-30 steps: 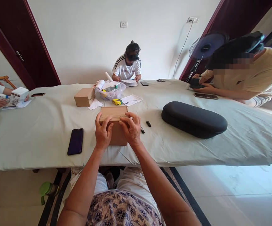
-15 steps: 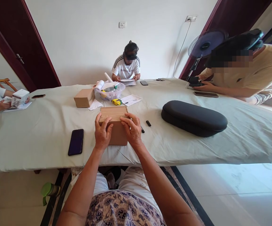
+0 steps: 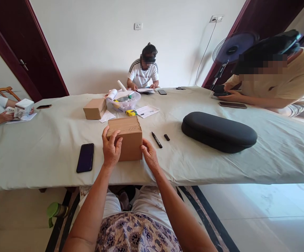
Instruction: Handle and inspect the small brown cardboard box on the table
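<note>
A brown cardboard box (image 3: 129,146) stands near the table's front edge, its top closed and a little turned. My left hand (image 3: 111,147) grips its left side, fingers over the top edge and thumb on the front face. Against the right side rests my right hand (image 3: 150,153), thumb near the front corner; its other fingers are partly hidden behind the box. Just right of the box lie an uncapped black marker (image 3: 157,139) and its cap (image 3: 167,137). A dark phone (image 3: 85,158) is left of my left hand.
Behind the box are a second cardboard box (image 3: 94,109), a plastic basket (image 3: 124,104) of supplies, a yellow tape measure (image 3: 131,112) and paper (image 3: 150,111). A long black case (image 3: 219,132) lies to the right. Three other people sit around the table. A green-lidded bottle (image 3: 56,210) is below.
My right hand has slid from the box's top down to its right side, uncovering the marker. The box has turned slightly, and my left hand stays on its left side.
</note>
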A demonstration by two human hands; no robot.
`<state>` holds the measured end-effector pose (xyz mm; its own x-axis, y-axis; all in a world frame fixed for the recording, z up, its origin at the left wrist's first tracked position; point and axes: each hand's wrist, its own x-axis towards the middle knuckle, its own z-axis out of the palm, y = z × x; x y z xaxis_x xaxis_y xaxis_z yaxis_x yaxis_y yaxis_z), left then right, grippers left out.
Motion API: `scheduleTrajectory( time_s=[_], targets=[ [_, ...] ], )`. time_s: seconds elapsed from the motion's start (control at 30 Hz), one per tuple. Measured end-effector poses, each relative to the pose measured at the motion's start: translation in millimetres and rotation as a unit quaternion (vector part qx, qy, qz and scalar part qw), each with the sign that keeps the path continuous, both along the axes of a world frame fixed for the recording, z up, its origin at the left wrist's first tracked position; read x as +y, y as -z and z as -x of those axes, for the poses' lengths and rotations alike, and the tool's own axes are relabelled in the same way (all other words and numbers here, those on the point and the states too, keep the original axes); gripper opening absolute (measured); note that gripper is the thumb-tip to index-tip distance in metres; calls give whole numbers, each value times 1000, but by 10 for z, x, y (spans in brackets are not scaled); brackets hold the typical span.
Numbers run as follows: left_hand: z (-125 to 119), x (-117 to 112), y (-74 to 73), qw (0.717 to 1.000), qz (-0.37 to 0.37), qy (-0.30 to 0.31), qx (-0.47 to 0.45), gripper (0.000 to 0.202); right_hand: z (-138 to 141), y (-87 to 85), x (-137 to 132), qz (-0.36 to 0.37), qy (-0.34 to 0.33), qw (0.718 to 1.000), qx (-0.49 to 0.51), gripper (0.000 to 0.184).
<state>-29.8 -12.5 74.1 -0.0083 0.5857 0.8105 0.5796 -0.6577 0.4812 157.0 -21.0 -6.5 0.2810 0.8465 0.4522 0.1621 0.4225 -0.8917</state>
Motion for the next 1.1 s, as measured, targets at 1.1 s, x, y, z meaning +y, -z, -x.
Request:
scheduleTrajectory(
  time_s=[1.1],
  targets=[
    [133, 45, 21, 999, -34, -24, 0, 37, -9, 172, -146, 74, 19, 991, -114, 61]
  ],
)
